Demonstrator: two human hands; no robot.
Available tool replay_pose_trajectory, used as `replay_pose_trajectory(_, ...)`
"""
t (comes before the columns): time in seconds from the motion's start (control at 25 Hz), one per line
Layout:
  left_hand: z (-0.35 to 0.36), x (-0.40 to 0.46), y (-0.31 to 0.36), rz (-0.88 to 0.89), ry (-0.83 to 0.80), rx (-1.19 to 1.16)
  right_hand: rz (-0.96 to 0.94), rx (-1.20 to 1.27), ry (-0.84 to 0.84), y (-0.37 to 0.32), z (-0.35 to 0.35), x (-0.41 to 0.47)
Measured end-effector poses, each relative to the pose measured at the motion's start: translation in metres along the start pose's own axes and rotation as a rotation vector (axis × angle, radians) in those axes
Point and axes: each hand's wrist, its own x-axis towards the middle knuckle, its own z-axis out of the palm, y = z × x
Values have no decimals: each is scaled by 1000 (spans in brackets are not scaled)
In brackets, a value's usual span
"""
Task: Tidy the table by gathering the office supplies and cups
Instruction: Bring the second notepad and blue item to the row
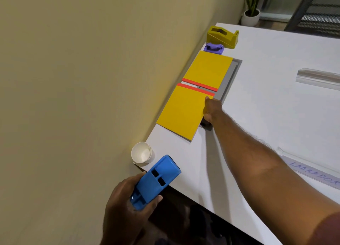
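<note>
Head view. We see a white table [257, 116] set against a beige wall [82, 79]. The left hand [127, 204] is wrapped around a blue stapler-like tool [156, 180], fingers curled shut on its rear end, held at the table's near edge just beside a white paper cup [141, 153], which stands upright at the table corner next to the wall.

The right hand [211, 110], at the end of an outstretched arm, rests on the right edge of the nearer yellow folder [184, 112]; we see the thumb lying on the cover, while the other fingers are tucked out of sight at the folder's edge, so we cannot tell whether they grip it. A second yellow folder [209, 70] lies just beyond, both showing orange-red strips where they meet, and both over a grey tray [230, 75].

Farther along the wall sit a purple hole punch [214, 48] and, touching or just beside it, an olive-yellow tape dispenser [222, 36]. A clear plastic strip [318, 77] lies well apart at right. A second clear holder [316, 173] at lower right carries blue handwriting reading "LABRADOR". A potted plant [251, 15] stands on the floor beyond.
</note>
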Motion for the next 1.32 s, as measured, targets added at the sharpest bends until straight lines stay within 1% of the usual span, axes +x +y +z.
replay_pose_trajectory(0.16,-2,-5,-4,-21,-16,-12,-15,-22,-5,-2,4,23)
replay_pose_trajectory(0.36,-1,-7,-9,-63,0,-28,-29,-79,2,-4,5,39)
replay_pose_trajectory(0.44,1,-6,-9,-50,-1,-12,-48,-97,-2,-3,6,46)
replay_pose_trajectory(0.6,3,-6,-12,-42,0,-11,-77,18,-62,-5,-1,45)
replay_pose_trajectory(0.68,2,-6,-16,-18,-6,-7,-104,51,-56,-7,-8,43)
replay_pose_trajectory(0.76,3,-4,-19,15,-23,15,-158,2,-42,-10,-18,35)
replay_pose_trajectory(0.84,5,-1,-23,46,-48,39,-274,-147,1,-10,-28,23)
replay_pose_trajectory(0.92,9,2,-27,44,-51,21,-408,-261,-8,-1,-36,1)
replay_pose_trajectory(0.96,11,5,-30,43,-57,10,-478,-298,-56,5,-37,-17)
replay_pose_trajectory(1.04,17,10,-33,48,-71,24,-592,-393,-229,17,-36,-61)
replay_pose_trajectory(1.12,22,16,-34,75,-68,48,-642,-488,-442,26,-35,-108)
replay_pose_trajectory(1.2,25,21,-35,169,-55,71,-657,-606,-617,32,-38,-147)
replay_pose_trajectory(1.24,26,22,-36,213,-50,72,-676,-732,-693,34,-41,-161)
replay_pose_trajectory(1.28,26,24,-36,221,-57,61,-704,-905,-758,37,-44,-173)
replay_pose_trajectory(1.32,26,27,-35,186,-64,48,-732,-1087,-806,40,-47,-181)
